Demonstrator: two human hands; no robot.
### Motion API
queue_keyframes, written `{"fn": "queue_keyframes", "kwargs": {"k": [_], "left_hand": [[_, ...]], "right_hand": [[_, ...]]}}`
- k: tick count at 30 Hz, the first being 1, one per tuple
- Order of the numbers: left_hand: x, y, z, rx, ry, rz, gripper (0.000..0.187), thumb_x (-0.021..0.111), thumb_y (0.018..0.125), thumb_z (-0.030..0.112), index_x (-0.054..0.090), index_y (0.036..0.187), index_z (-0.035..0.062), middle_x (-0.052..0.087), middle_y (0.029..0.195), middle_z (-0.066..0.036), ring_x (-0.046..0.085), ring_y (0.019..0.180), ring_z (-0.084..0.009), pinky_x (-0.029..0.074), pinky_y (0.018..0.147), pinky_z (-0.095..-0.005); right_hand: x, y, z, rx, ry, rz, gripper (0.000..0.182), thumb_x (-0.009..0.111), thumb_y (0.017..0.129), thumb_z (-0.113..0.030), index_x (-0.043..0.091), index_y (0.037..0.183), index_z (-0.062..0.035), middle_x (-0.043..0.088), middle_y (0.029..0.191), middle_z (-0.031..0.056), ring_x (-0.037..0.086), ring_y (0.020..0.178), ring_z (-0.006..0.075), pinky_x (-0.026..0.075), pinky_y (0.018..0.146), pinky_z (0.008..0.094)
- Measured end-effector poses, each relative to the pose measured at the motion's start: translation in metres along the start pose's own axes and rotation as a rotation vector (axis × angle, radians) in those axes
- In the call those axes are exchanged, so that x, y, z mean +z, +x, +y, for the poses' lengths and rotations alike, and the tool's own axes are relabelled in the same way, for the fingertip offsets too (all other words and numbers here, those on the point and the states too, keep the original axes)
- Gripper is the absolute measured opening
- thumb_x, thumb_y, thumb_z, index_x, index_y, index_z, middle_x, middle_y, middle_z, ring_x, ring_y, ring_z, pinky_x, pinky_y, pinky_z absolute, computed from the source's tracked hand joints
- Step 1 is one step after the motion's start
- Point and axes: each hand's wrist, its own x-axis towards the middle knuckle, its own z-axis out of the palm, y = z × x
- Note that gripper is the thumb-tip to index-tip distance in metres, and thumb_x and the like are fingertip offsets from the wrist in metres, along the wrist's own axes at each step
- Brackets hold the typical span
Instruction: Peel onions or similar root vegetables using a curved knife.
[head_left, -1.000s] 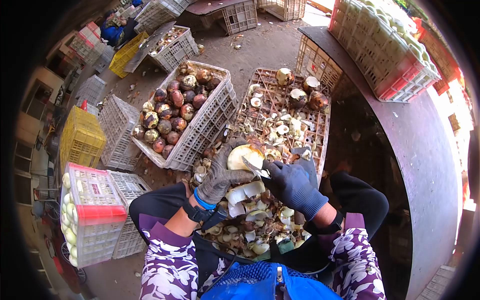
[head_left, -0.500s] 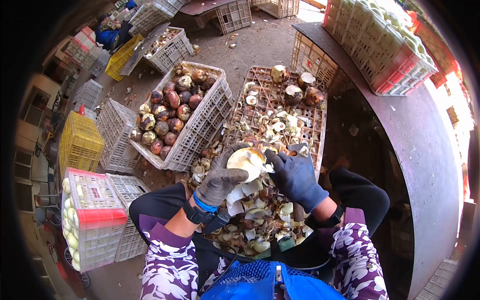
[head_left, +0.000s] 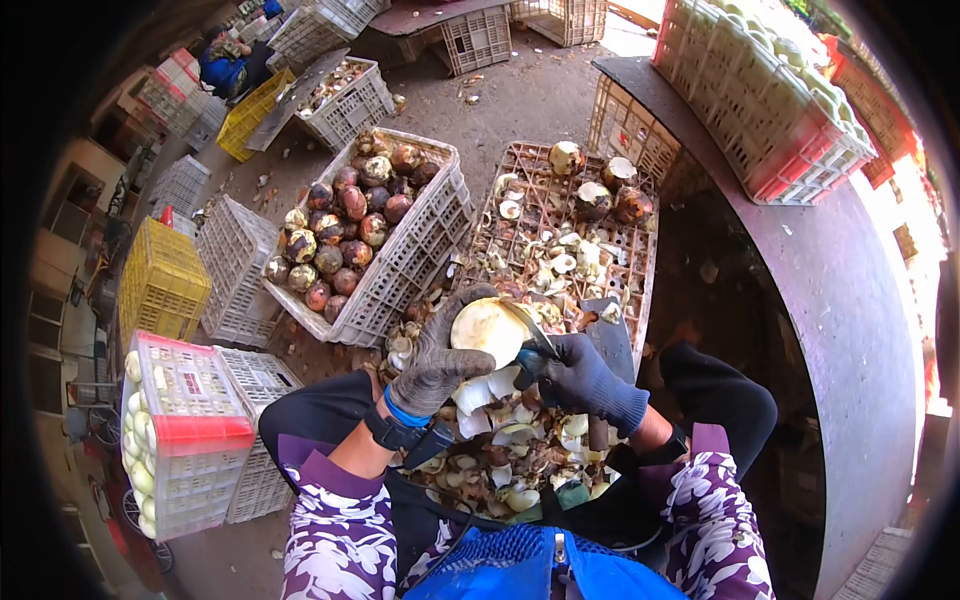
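Note:
A pale, mostly peeled round fruit (head_left: 487, 331) rests in my left hand (head_left: 436, 352), whose gray-gloved fingers curl round its left side and underside. My right hand (head_left: 582, 373), in a blue-gray glove, is closed on the handle of a knife (head_left: 536, 330). The blade lies against the right edge of the fruit. Below both hands is a heap of white and brown peelings (head_left: 520, 440). Beyond them, a crate (head_left: 510, 155) lying flat bears peel scraps and several brown-and-white fruits (head_left: 633, 205).
A white crate (head_left: 412, 240) of dark unpeeled fruits stands front left. At the left are a yellow crate (head_left: 165, 280) and a red-and-white crate (head_left: 190, 432) of pale fruits. A curved table (head_left: 840, 300) on the right bears another full crate (head_left: 760, 110). A person (head_left: 225, 65) sits far back left.
My right hand has moved slightly down, and the knife blade now shows clearly at the fruit's edge. The fruit has turned a little, showing a smoother pale face.

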Motion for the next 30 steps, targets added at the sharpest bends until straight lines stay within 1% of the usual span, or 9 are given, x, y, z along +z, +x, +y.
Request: {"fn": "queue_keyframes", "kwargs": {"k": [3, 7, 8, 12, 15, 16, 20, 28, 30], "left_hand": [[0.001, 0.004, 0.001, 0.020, -0.047, 0.010, 0.083, 0.081, 0.058, 0.017, 0.043, 0.131, 0.0034, 0.055, 0.119, -0.010, 0.055, 0.110, -0.0218, 0.047, 0.093, -0.0320], [-0.002, 0.005, -0.003, -0.039, -0.010, 0.042, 0.082, 0.080, 0.059, 0.016, 0.044, 0.131, 0.0044, 0.055, 0.120, -0.010, 0.054, 0.111, -0.0213, 0.046, 0.095, -0.0321], [-0.001, 0.005, -0.004, -0.047, 0.040, 0.033, 0.082, 0.081, 0.059, 0.015, 0.044, 0.131, 0.0047, 0.054, 0.121, -0.010, 0.054, 0.112, -0.0211, 0.045, 0.096, -0.0325], [0.002, 0.004, -0.010, -0.025, 0.258, -0.009, 0.081, 0.081, 0.059, 0.015, 0.044, 0.131, 0.0056, 0.053, 0.122, -0.009, 0.052, 0.114, -0.0205, 0.043, 0.098, -0.0340], [0.003, 0.003, -0.010, -0.014, 0.353, -0.029, 0.084, 0.084, 0.058, 0.017, 0.044, 0.131, 0.0057, 0.052, 0.124, -0.009, 0.050, 0.116, -0.0208, 0.041, 0.100, -0.0357], [0.005, 0.002, -0.009, -0.011, 0.397, -0.029, 0.085, 0.085, 0.057, 0.018, 0.044, 0.130, 0.0057, 0.051, 0.124, -0.009, 0.050, 0.117, -0.0209, 0.041, 0.101, -0.0359], [-0.008, 0.005, -0.020, 0.142, 0.712, -0.072, 0.089, 0.089, 0.053, 0.023, 0.045, 0.129, 0.0055, 0.051, 0.124, -0.009, 0.049, 0.116, -0.0205, 0.040, 0.101, -0.0360], [-0.001, 0.003, 0.004, 0.024, 0.682, -0.183, 0.090, 0.090, 0.055, 0.024, 0.045, 0.130, 0.0061, 0.052, 0.122, -0.010, 0.051, 0.114, -0.0213, 0.041, 0.099, -0.0353], [-0.001, 0.004, 0.006, 0.041, 0.665, -0.189, 0.091, 0.090, 0.055, 0.024, 0.044, 0.132, 0.0057, 0.051, 0.124, -0.010, 0.049, 0.117, -0.0209, 0.040, 0.100, -0.0351]], "right_hand": [[0.004, -0.006, -0.008, 0.010, 0.086, 0.103, 0.021, 0.058, 0.093, -0.019, 0.064, 0.100, -0.0001, 0.065, 0.073, 0.0026, 0.050, 0.050, 0.0046, 0.041, 0.044, 0.0223], [0.008, -0.006, -0.008, -0.321, -0.260, 0.271, 0.036, 0.066, 0.088, -0.021, 0.060, 0.116, 0.0000, 0.067, 0.082, 0.0042, 0.056, 0.071, 0.0053, 0.049, 0.067, 0.0245], [0.006, -0.003, -0.005, -0.306, -0.242, 0.282, 0.048, 0.070, 0.085, -0.022, 0.054, 0.125, -0.0005, 0.069, 0.090, 0.0069, 0.058, 0.083, 0.0076, 0.049, 0.078, 0.0274], [0.008, -0.005, -0.024, -0.380, -0.392, 0.321, 0.053, 0.070, 0.085, -0.023, 0.051, 0.128, 0.0016, 0.069, 0.099, 0.0143, 0.062, 0.088, 0.0113, 0.049, 0.080, 0.0303], [-0.001, -0.010, -0.033, -0.199, -0.458, 0.226, 0.051, 0.067, 0.087, -0.025, 0.051, 0.127, 0.0024, 0.068, 0.100, 0.0161, 0.062, 0.088, 0.0117, 0.049, 0.079, 0.0305], [-0.002, -0.011, -0.033, -0.256, -0.454, 0.215, 0.045, 0.065, 0.088, -0.025, 0.055, 0.121, 0.0030, 0.069, 0.091, 0.0133, 0.062, 0.082, 0.0128, 0.049, 0.075, 0.0305], [-0.004, -0.008, -0.023, -0.159, -0.234, 0.122, 0.032, 0.062, 0.088, -0.019, 0.058, 0.111, 0.0032, 0.063, 0.076, 0.0062, 0.058, 0.069, 0.0100, 0.048, 0.064, 0.0275], [-0.003, -0.007, -0.025, 0.062, -0.074, 0.117, 0.019, 0.057, 0.089, -0.014, 0.060, 0.100, 0.0010, 0.059, 0.066, 0.0022, 0.052, 0.050, 0.0064, 0.041, 0.043, 0.0224], [-0.001, -0.004, -0.017, 0.014, -0.024, 0.138, 0.018, 0.057, 0.090, -0.014, 0.060, 0.099, 0.0012, 0.059, 0.065, 0.0019, 0.052, 0.050, 0.0067, 0.041, 0.043, 0.0224]]}}
